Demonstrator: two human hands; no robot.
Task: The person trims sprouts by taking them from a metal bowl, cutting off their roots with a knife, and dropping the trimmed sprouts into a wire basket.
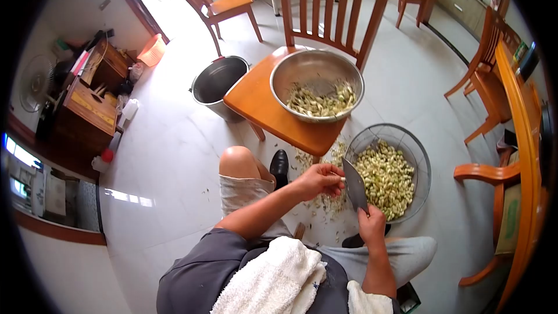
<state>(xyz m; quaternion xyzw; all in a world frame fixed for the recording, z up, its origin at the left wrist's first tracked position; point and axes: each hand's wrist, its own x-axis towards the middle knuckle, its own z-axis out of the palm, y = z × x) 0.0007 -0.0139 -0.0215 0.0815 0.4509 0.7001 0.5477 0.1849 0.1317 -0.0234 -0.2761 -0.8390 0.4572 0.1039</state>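
Note:
My right hand [372, 222] is closed round the handle of a knife [355, 185] with a broad dark blade, its tip pointing up and away. My left hand [321, 180] is closed in a pinch on a small pale bulb [343, 179] beside the blade. Below and right of the blade, a wire basket [429, 168] on the floor holds many pale green bulbs [383, 177]. A steel bowl [317, 61] on the chair seat holds more bulbs with thin stems [319, 102]. Pale trimmings [328, 203] litter the floor under my hands.
The wooden chair [261, 96] stands in front of me, with a dark bucket [218, 87] at its left. A table edge [517, 139] and chairs line the right side. A white towel [273, 279] lies on my chest. An orange basket [153, 50] sits by the doorway.

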